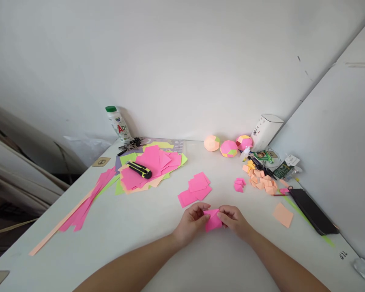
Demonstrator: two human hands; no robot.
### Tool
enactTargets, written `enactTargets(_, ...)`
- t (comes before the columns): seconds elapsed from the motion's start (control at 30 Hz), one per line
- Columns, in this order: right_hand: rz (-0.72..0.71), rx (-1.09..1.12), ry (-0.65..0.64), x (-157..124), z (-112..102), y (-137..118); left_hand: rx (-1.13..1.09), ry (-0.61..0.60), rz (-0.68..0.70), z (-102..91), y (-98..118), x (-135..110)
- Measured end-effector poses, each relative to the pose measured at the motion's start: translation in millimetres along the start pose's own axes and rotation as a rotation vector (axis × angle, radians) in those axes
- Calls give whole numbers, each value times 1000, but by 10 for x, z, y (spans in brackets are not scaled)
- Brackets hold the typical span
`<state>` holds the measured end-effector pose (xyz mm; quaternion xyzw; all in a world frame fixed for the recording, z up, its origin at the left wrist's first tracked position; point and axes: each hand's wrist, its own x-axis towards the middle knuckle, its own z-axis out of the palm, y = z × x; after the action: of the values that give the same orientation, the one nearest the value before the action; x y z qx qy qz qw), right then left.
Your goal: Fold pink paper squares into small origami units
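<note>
I pinched the pink paper square [213, 220] between my left hand [191, 222] and right hand [233, 220], fingers closed on its edges to steady it above the table [134, 243].

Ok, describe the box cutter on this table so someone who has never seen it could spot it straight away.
Start at the white table and go to its far left part, where a messy heap of pink, green and peach paper sheets lies in front of a green-capped bottle. The box cutter lies on top of that heap, the only black and yellow thing among the paper.
</note>
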<state>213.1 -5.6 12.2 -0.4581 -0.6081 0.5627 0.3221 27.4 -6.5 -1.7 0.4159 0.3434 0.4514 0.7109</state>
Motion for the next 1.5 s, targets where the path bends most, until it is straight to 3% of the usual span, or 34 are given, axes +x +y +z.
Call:
enactTargets(0.17,21,38,13,5,-5,-9,20,-14,-9,5,16,-14)
enactTargets(0.37,60,139,48,20,-27,-20,-11,-124,-35,24,30,-32)
enactTargets(0.67,89,273,105,43,-24,33,-76,-146,-4,1,-15,-18)
enactTargets(0.87,78,232,44,47,-25,49,-64,-117,-8,7,-1,-17)
enactTargets(1.5,74,225,19,32,12,44,-37,-97,-33,-12,-23,-21)
